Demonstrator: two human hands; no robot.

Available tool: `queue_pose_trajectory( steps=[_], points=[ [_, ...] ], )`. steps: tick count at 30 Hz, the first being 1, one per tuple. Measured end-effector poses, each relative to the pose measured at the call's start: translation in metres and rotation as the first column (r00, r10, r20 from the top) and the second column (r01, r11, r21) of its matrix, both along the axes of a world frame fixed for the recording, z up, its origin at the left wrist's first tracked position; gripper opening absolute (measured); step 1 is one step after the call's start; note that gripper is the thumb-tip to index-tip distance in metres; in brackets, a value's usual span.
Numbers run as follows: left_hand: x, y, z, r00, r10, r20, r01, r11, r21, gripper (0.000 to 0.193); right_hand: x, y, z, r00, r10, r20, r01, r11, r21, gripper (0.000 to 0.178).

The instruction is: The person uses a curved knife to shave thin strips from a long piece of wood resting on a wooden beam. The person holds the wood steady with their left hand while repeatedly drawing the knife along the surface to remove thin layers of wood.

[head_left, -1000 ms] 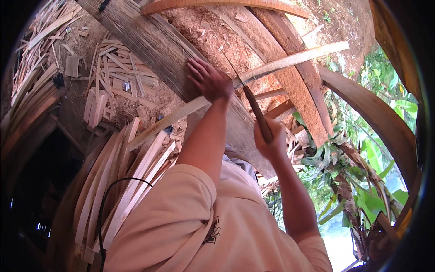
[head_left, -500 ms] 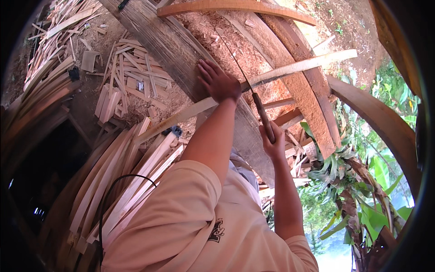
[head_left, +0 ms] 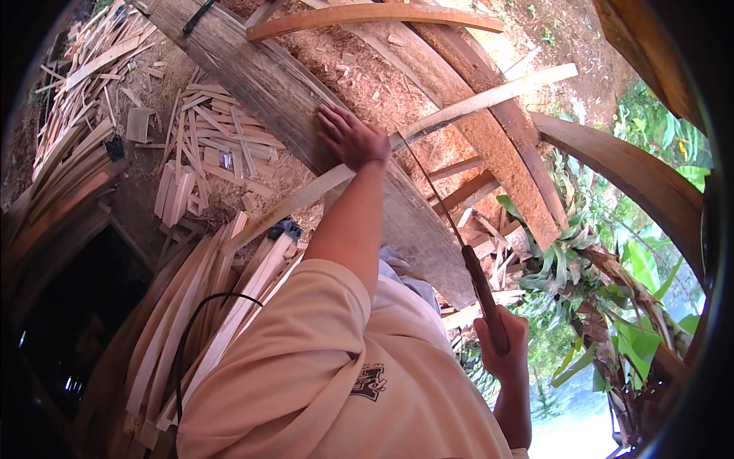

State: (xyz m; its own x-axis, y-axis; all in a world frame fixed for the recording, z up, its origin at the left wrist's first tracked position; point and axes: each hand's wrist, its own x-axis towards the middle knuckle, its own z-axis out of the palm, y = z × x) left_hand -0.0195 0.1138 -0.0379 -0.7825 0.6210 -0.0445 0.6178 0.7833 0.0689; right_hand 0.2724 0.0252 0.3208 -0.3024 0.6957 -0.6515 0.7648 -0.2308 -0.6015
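A long, pale wooden strip (head_left: 489,97) lies crosswise over a weathered grey plank (head_left: 252,69). My left hand (head_left: 353,138) rests on top where the two cross, palm down and fingers stretched out over the plank. Low on the right, my right hand (head_left: 506,342) is closed around the dark handle of a handsaw (head_left: 480,289). The thin saw blade (head_left: 430,183) slants up and left from the handle. Its far end meets the strip just right of my left hand.
A curved reddish board (head_left: 375,15) spans the far side, and wide curved boards (head_left: 505,161) lie to the right. Offcuts (head_left: 218,126) are heaped on the sawdust at left. Several long strips (head_left: 187,314) are stacked beside my left arm; green plants (head_left: 642,344) grow at right.
My right hand has drawn the saw back toward me and to the right, so only the blade's far end remains at the strip. My left hand stays pressed in place.
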Motion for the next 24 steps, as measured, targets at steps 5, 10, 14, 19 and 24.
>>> queue_pose_trajectory(
  steps=[5, 10, 14, 19, 24],
  points=[
    [-0.001, 0.002, 0.005, 1.000, 0.003, 0.017, -0.002, 0.999, -0.052, 0.086, -0.016, 0.007, 0.000, 0.995, -0.028, -0.099, 0.035, 0.997, 0.070, 0.013],
    [-0.001, 0.000, 0.004, 0.999, 0.000, 0.050, 0.001, 1.000, -0.027, 0.086, -0.048, 0.028, -0.018, 0.999, 0.004, -0.050, 0.002, 0.991, 0.130, 0.021],
    [-0.004, 0.000, 0.002, 0.999, 0.005, 0.043, -0.002, 0.998, -0.069, 0.087, -0.085, 0.050, -0.074, 0.996, -0.050, -0.072, 0.060, 0.987, 0.146, 0.026],
    [0.002, 0.001, -0.003, 0.999, 0.003, 0.035, 0.001, 0.995, -0.103, 0.087, -0.138, 0.093, -0.177, 0.984, -0.083, -0.157, 0.105, 0.984, 0.143, 0.027],
    [-0.006, 0.005, 0.000, 0.999, 0.025, 0.039, -0.021, 0.995, -0.099, 0.086, -0.094, 0.094, -0.218, 0.944, -0.125, -0.304, 0.146, 0.988, 0.047, 0.031]
  ],
)
